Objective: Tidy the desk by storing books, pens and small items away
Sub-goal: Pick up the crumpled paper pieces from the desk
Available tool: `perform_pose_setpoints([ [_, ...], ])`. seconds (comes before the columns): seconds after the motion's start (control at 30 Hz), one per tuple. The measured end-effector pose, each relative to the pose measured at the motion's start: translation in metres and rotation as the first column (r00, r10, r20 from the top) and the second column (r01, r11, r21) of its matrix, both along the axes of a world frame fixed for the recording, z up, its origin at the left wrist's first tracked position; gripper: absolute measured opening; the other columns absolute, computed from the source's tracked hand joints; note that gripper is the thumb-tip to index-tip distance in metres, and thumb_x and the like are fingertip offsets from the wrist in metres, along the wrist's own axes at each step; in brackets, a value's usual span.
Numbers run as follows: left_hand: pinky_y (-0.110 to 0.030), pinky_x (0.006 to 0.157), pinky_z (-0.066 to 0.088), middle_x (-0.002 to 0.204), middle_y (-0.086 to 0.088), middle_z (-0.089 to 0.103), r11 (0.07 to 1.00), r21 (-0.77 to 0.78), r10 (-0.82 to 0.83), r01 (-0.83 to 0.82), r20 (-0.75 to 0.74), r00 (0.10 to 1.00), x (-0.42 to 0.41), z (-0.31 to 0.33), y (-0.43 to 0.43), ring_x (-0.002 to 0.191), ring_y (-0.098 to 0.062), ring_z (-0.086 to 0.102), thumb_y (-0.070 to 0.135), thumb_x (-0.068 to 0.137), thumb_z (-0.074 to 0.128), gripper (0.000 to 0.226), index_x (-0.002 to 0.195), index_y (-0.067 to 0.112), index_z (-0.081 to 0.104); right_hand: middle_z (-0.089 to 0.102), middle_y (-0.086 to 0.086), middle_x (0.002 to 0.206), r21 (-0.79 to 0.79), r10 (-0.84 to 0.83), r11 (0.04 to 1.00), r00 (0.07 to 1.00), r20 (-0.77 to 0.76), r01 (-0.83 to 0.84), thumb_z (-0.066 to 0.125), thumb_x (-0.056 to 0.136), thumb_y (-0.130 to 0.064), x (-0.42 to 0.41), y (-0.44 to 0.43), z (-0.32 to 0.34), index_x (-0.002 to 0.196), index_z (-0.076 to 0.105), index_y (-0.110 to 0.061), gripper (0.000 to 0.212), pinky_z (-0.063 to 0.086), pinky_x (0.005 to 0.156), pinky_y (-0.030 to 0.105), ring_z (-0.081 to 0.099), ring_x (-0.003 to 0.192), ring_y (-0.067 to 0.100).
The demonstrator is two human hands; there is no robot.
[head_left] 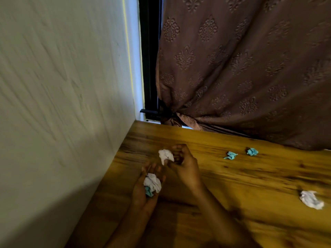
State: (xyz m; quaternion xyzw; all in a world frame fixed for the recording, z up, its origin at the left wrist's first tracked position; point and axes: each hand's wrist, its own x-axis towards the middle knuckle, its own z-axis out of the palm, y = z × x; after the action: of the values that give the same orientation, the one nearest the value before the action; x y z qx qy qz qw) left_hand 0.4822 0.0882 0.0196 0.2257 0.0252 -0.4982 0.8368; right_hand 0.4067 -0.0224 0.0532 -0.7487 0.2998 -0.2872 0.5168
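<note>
Nearest, the left hand (140,191) lay palm up and open, cupping a small white wad (152,182) with a teal bit (149,192) tucked under it. At the near right, a loose white wad (311,199) sat alone on the worktop (232,185). Just beyond the left palm, the right hand (184,167) pinched a second white wad (165,155) in its curled fingers.

The risk, as I judged it, was overfilling. With the palm uncurled, a wad could roll off toward the wall (62,104) when another was dropped in.

Farther right lay a long teal scrap (231,155) and a rounder teal scrap (252,151). The wads were rumpled lumps with no clear axis or heading. Only the long teal scrap stretched roughly left to right.
</note>
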Motion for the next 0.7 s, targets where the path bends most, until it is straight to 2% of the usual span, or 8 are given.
perform_pose_setpoints([
  [0.07, -0.025, 0.061, 0.057, 0.079, -0.008, 0.073, 0.999, 0.031, -0.026, 0.027, -0.038, 0.999, -0.010, -0.002, -0.004, 0.067, -0.012, 0.070, 0.031, 0.053, 0.088, 0.058, 0.100, 0.001, 0.070, 0.067, -0.013, 0.087, -0.022, 0.023, 0.999, 1.000, 0.002, -0.023, 0.078, 0.073, -0.010, -0.026, 0.018, 0.008, 0.098, 0.059, -0.020, 0.033, 0.049, 0.067, 0.012, 0.063, 0.078, -0.003],
  [0.1, -0.025, 0.053, 0.056, 0.071, -0.010, 0.072, 0.996, 0.074, -0.045, 0.049, -0.059, 0.997, -0.018, -0.004, -0.005, 0.058, -0.015, 0.069, 0.034, 0.045, 0.091, 0.060, 0.091, -0.001, 0.073, 0.068, -0.011, 0.087, -0.037, 0.047, 0.998, 0.998, -0.033, -0.049, 0.077, 0.074, -0.013, -0.036, 0.025, 0.010, 0.097, 0.061, -0.019, 0.029, 0.050, 0.068, 0.015, 0.064, 0.079, -0.001],
  [0.2, -0.036, 0.068, 0.056, 0.080, -0.011, 0.074, 0.986, 0.153, -0.054, 0.061, -0.047, 0.997, -0.042, 0.001, -0.007, 0.070, -0.021, 0.071, 0.030, 0.090, 0.056, 0.030, 0.099, 0.006, 0.072, 0.069, -0.007, 0.099, -0.113, 0.106, 0.985, 0.972, -0.209, -0.132, 0.071, 0.079, -0.021, -0.056, 0.034, 0.007, 0.103, 0.066, -0.021, 0.025, 0.053, 0.081, 0.030, 0.062, 0.092, 0.006],
  [0.3, -0.033, 0.064, 0.058, 0.086, -0.010, 0.073, 0.972, 0.230, -0.036, 0.051, -0.068, 0.997, -0.066, 0.004, -0.018, 0.074, -0.022, 0.071, 0.020, 0.097, 0.040, 0.030, 0.103, 0.012, 0.068, 0.061, -0.008, 0.116, -0.438, 0.006, 0.877, 0.915, -0.404, -0.199, 0.055, 0.081, -0.045, -0.073, 0.023, 0.010, 0.111, 0.066, -0.028, 0.036, 0.041, 0.091, 0.033, 0.044, 0.110, 0.012],
  [0.4, -0.033, 0.067, 0.056, 0.098, -0.012, 0.068, 0.966, 0.243, -0.095, 0.090, 0.011, 0.995, -0.090, 0.012, -0.029, 0.076, -0.022, 0.070, 0.017, 0.097, 0.042, 0.035, 0.085, 0.015, 0.074, 0.049, -0.013, 0.122, -0.481, -0.001, 0.840, 0.886, -0.463, -0.250, 0.038, 0.077, -0.061, -0.098, 0.005, 0.010, 0.114, 0.064, -0.037, 0.051, 0.034, 0.092, 0.032, 0.035, 0.114, 0.008],
  [0.5, -0.038, 0.077, 0.050, 0.120, -0.014, 0.056, 0.959, 0.270, -0.093, 0.090, -0.001, 0.996, -0.097, 0.014, -0.045, 0.093, -0.025, 0.062, 0.016, 0.095, 0.048, 0.013, 0.101, 0.015, 0.059, 0.053, -0.006, 0.122, -0.345, -0.072, 0.937, 0.932, -0.356, -0.060, 0.059, 0.087, -0.034, -0.123, -0.039, -0.001, 0.114, 0.065, -0.026, 0.029, 0.042, 0.096, 0.033, 0.047, 0.115, 0.014],
  [0.6, -0.038, 0.081, 0.046, 0.127, -0.011, 0.057, 0.978, 0.191, -0.067, 0.084, -0.094, 0.993, -0.107, 0.020, -0.060, 0.101, -0.025, 0.059, 0.012, 0.098, 0.041, 0.021, 0.105, 0.015, 0.060, 0.059, 0.008, 0.117, -0.394, -0.347, 0.895, 0.882, -0.320, 0.209, 0.060, 0.085, -0.014, -0.138, -0.107, -0.018, 0.113, 0.065, -0.016, 0.028, 0.047, 0.093, 0.035, 0.059, 0.106, 0.027],
  [0.7, -0.037, 0.082, 0.047, 0.127, -0.008, 0.059, 0.982, 0.183, -0.036, 0.047, -0.064, 0.997, -0.123, 0.019, -0.074, 0.105, -0.024, 0.059, 0.013, 0.097, 0.042, 0.021, 0.106, 0.017, 0.061, 0.055, 0.007, 0.129, -0.441, -0.345, 0.887, 0.833, -0.432, 0.138, 0.059, 0.083, -0.014, -0.144, -0.165, -0.037, 0.127, 0.056, -0.022, 0.045, 0.043, 0.098, 0.030, 0.054, 0.116, 0.026],
])
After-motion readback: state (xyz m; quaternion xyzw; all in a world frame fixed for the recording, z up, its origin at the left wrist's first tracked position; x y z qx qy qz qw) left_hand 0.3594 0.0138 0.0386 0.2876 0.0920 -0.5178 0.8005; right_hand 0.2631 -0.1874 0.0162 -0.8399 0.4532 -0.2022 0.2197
